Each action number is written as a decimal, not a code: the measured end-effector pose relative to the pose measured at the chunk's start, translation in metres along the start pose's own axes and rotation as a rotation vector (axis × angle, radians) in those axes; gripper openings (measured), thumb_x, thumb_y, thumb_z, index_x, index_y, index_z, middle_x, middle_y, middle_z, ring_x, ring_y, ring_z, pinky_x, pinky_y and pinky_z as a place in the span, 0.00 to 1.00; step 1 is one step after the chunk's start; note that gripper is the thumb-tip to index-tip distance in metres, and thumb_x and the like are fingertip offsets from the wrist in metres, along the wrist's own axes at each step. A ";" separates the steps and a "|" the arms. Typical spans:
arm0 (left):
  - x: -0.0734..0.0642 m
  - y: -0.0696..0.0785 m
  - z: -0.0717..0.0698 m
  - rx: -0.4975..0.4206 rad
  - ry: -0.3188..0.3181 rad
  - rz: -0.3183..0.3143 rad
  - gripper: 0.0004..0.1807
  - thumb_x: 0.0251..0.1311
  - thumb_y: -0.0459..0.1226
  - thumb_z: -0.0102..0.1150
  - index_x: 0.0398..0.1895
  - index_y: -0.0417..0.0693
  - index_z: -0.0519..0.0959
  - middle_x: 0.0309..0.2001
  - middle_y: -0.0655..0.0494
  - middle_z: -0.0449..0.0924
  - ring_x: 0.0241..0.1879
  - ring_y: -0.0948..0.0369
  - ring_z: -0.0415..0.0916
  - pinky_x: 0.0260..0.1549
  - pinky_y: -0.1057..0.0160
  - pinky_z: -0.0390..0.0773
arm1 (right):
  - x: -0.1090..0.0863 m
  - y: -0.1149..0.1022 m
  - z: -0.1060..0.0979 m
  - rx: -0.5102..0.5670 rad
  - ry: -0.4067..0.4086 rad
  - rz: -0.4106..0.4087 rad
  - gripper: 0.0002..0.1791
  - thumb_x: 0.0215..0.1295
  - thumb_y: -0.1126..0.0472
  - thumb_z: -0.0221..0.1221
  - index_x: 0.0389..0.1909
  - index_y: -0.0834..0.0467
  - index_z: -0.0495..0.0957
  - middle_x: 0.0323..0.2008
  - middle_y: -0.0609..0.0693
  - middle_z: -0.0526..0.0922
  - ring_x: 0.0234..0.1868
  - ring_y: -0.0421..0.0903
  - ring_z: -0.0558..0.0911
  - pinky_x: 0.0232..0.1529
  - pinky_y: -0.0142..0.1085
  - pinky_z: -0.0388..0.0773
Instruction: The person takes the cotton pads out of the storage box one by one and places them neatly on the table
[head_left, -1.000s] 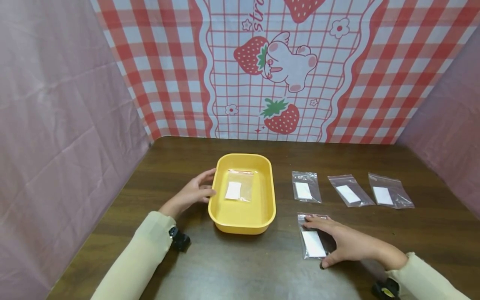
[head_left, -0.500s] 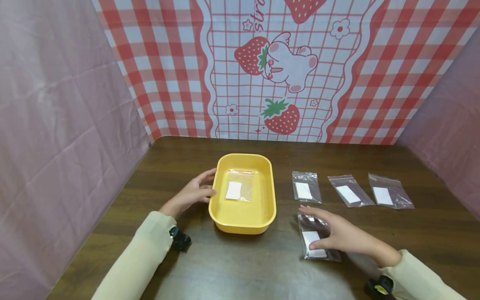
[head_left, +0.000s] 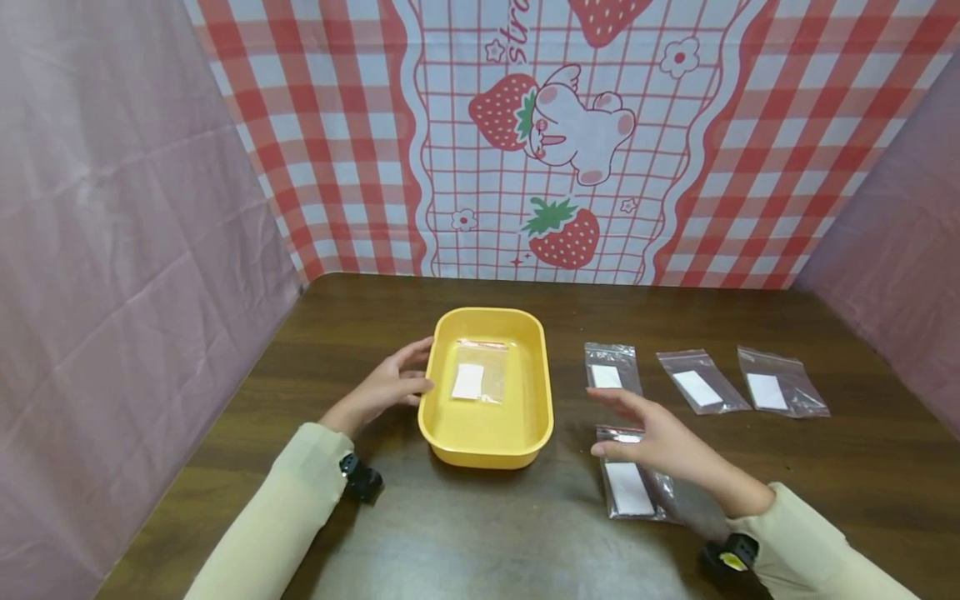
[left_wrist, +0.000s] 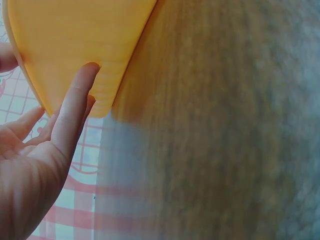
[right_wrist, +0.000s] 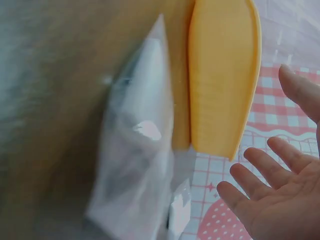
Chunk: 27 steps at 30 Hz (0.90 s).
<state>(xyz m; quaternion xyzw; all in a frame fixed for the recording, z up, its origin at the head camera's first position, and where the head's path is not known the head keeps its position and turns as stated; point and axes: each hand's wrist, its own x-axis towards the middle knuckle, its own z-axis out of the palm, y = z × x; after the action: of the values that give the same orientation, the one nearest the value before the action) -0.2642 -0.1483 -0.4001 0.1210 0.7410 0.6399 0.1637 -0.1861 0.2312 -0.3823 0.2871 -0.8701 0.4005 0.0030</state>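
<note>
There lies the nearest bag (head_left: 628,492) on the table (head_left: 487,542), outside the tub (head_left: 486,432), and the right hand (head_left: 667,446) has just shifted forward above it, fingers loose, grasping nothing, so that bag remains to be picked up. It's clear, glossy plastic around a flat white rectangle. Three similar bags (head_left: 697,383) sit beyond; whether a fingertip brushes one is hard to tell. The left hand (head_left: 382,387) rests relaxed fingers against the tub's smooth yellow wall, another bag (head_left: 493,379) inside. Behind hangs checked strawberry cloth (head_left: 337,125).
</note>
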 end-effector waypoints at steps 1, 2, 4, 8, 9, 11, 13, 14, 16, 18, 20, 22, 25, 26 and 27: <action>0.000 0.000 0.000 0.001 0.000 -0.001 0.41 0.56 0.29 0.57 0.72 0.50 0.52 0.66 0.40 0.57 0.56 0.45 0.68 0.40 0.54 0.80 | 0.002 -0.002 0.000 0.018 -0.001 0.000 0.35 0.50 0.59 0.69 0.60 0.65 0.68 0.58 0.62 0.71 0.59 0.59 0.69 0.57 0.53 0.64; 0.000 0.000 0.000 0.003 0.000 -0.002 0.41 0.56 0.29 0.57 0.72 0.50 0.52 0.66 0.40 0.57 0.56 0.45 0.68 0.40 0.55 0.80 | 0.004 -0.003 0.000 0.030 -0.001 -0.006 0.35 0.51 0.59 0.69 0.59 0.65 0.68 0.58 0.62 0.71 0.59 0.60 0.69 0.57 0.52 0.65; -0.001 0.000 -0.001 0.000 0.004 -0.006 0.41 0.56 0.29 0.57 0.72 0.50 0.52 0.65 0.40 0.57 0.55 0.45 0.68 0.40 0.54 0.80 | 0.009 -0.007 0.000 0.050 -0.006 -0.001 0.34 0.52 0.60 0.68 0.59 0.65 0.68 0.58 0.61 0.71 0.59 0.59 0.69 0.58 0.51 0.65; -0.001 0.000 -0.001 -0.002 0.005 -0.013 0.41 0.55 0.28 0.56 0.72 0.50 0.52 0.65 0.40 0.57 0.55 0.45 0.68 0.40 0.54 0.80 | 0.018 -0.013 -0.001 0.064 -0.002 0.035 0.34 0.52 0.58 0.68 0.60 0.64 0.69 0.58 0.58 0.72 0.58 0.57 0.70 0.58 0.50 0.66; -0.001 0.000 -0.001 -0.002 0.005 -0.013 0.41 0.56 0.28 0.56 0.72 0.50 0.52 0.65 0.40 0.57 0.55 0.45 0.69 0.40 0.54 0.80 | 0.020 -0.014 -0.001 0.066 0.000 0.047 0.34 0.53 0.57 0.67 0.60 0.63 0.69 0.58 0.58 0.72 0.58 0.57 0.70 0.58 0.50 0.66; -0.001 0.000 -0.001 -0.003 0.005 -0.013 0.41 0.55 0.28 0.57 0.72 0.50 0.52 0.65 0.40 0.58 0.55 0.45 0.69 0.40 0.54 0.80 | 0.025 -0.016 -0.001 0.081 0.006 0.060 0.33 0.53 0.58 0.67 0.59 0.63 0.69 0.58 0.58 0.73 0.59 0.57 0.70 0.58 0.51 0.66; -0.001 0.000 -0.001 -0.001 0.007 -0.012 0.41 0.55 0.28 0.57 0.72 0.51 0.52 0.65 0.41 0.58 0.55 0.46 0.69 0.40 0.54 0.80 | 0.030 -0.017 -0.001 0.102 0.013 0.064 0.32 0.53 0.59 0.67 0.59 0.63 0.69 0.58 0.58 0.72 0.59 0.57 0.69 0.58 0.52 0.65; -0.001 0.000 -0.001 0.000 0.009 -0.010 0.41 0.55 0.28 0.57 0.72 0.51 0.53 0.65 0.41 0.58 0.55 0.46 0.69 0.39 0.55 0.80 | 0.032 -0.017 -0.001 0.114 0.014 0.062 0.32 0.54 0.59 0.67 0.59 0.64 0.69 0.58 0.59 0.72 0.59 0.57 0.69 0.58 0.53 0.65; -0.001 0.000 -0.001 -0.004 0.013 -0.012 0.41 0.54 0.28 0.57 0.72 0.51 0.53 0.65 0.41 0.58 0.55 0.46 0.69 0.39 0.54 0.80 | 0.037 -0.017 -0.001 0.135 0.017 0.070 0.33 0.54 0.59 0.67 0.59 0.64 0.68 0.58 0.59 0.72 0.60 0.57 0.68 0.59 0.53 0.64; -0.001 0.000 -0.001 -0.004 0.012 -0.010 0.41 0.54 0.28 0.57 0.72 0.51 0.53 0.65 0.41 0.58 0.55 0.46 0.68 0.39 0.54 0.80 | 0.042 -0.019 -0.001 0.150 0.023 0.082 0.33 0.54 0.58 0.67 0.60 0.64 0.68 0.59 0.59 0.71 0.60 0.56 0.68 0.59 0.52 0.64; 0.000 -0.001 -0.001 -0.004 0.006 -0.008 0.41 0.55 0.28 0.56 0.72 0.50 0.53 0.65 0.41 0.57 0.55 0.46 0.68 0.40 0.54 0.80 | 0.047 -0.020 -0.002 0.167 0.031 0.089 0.33 0.54 0.58 0.67 0.60 0.65 0.68 0.59 0.59 0.71 0.60 0.56 0.68 0.60 0.51 0.64; 0.000 0.000 -0.001 -0.004 0.005 -0.013 0.41 0.55 0.28 0.57 0.72 0.50 0.52 0.66 0.41 0.57 0.55 0.46 0.68 0.40 0.54 0.80 | 0.052 -0.023 -0.002 0.172 0.038 0.105 0.33 0.54 0.57 0.67 0.60 0.63 0.68 0.59 0.58 0.71 0.60 0.55 0.68 0.60 0.50 0.65; -0.002 0.005 0.000 0.003 0.003 -0.031 0.41 0.56 0.29 0.57 0.72 0.50 0.52 0.66 0.41 0.57 0.56 0.45 0.68 0.41 0.54 0.79 | 0.060 -0.026 -0.003 0.197 0.049 0.114 0.33 0.54 0.57 0.67 0.60 0.63 0.68 0.58 0.58 0.72 0.60 0.55 0.69 0.60 0.50 0.65; -0.002 0.006 0.001 0.002 0.002 -0.032 0.41 0.56 0.29 0.57 0.72 0.50 0.52 0.66 0.41 0.57 0.56 0.45 0.68 0.41 0.54 0.79 | 0.062 -0.027 -0.003 0.203 0.050 0.129 0.33 0.54 0.56 0.67 0.60 0.62 0.68 0.59 0.58 0.71 0.60 0.56 0.69 0.59 0.50 0.65; -0.003 0.007 0.001 0.003 0.005 -0.035 0.41 0.56 0.29 0.57 0.72 0.50 0.52 0.66 0.41 0.57 0.56 0.45 0.68 0.41 0.54 0.79 | 0.065 -0.028 -0.003 0.207 0.048 0.144 0.33 0.54 0.55 0.66 0.60 0.62 0.68 0.59 0.58 0.71 0.60 0.56 0.69 0.59 0.50 0.65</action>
<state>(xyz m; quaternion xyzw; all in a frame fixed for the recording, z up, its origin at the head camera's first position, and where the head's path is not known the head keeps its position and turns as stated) -0.2615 -0.1475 -0.3931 0.1066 0.7444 0.6360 0.1730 -0.2271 0.1865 -0.3458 0.2132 -0.8421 0.4942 -0.0348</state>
